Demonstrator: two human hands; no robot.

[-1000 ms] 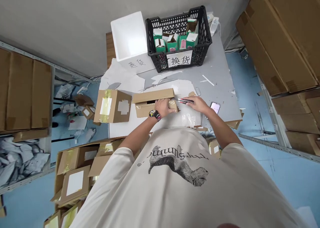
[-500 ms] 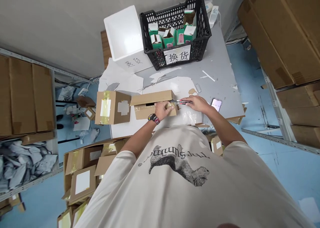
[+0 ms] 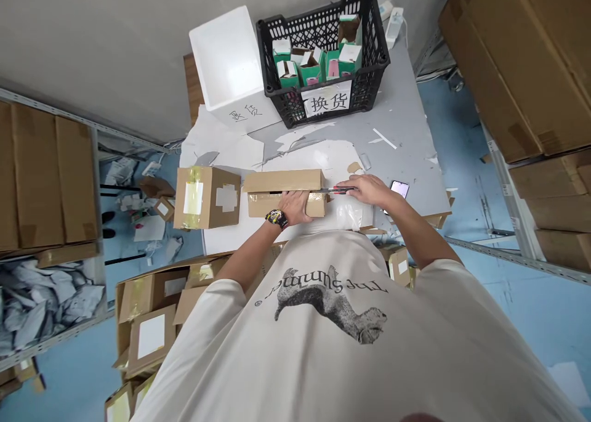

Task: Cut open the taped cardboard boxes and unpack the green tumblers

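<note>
Cardboard carton (image 3: 284,180), one, lies on the table (image 3: 410,132), its flap slightly parted: light and stiff, best steadied flat from above. Left hand (image 3: 290,207) rests open on its front face, not gripping. Right hand (image 3: 364,190) closes on one utility knife (image 3: 335,190) at the carton's taped edge. One taped carton (image 3: 207,197) stands just beside.

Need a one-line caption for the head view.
Left hand steadies cardboard box; right hand holds box cutter against its taped seam.
</note>
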